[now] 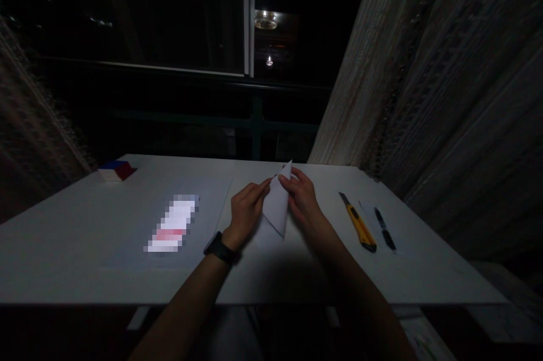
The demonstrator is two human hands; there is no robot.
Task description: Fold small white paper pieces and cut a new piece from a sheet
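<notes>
A folded sheet of white paper (278, 205) is held up over the table between my hands, its pointed tip upward and away from me. My left hand (246, 208), with a dark watch on the wrist, pinches the paper's left edge. On the other side my right hand (303, 196) grips it near the tip, thumb on the front and fingers behind. Part of the paper's back is hidden by the hands. To the right lie a yellow utility knife (360, 225) with its blade end pointing away, and a black pen (384, 229) on a small piece of paper.
A white table (85, 236) spans the view. On its left, a glowing, pixelated phone-like rectangle (173, 222) lies on a large white sheet (212, 214). A blue, red and white block (116, 170) sits at the far left corner. Curtains (365, 55) hang beside a dark window.
</notes>
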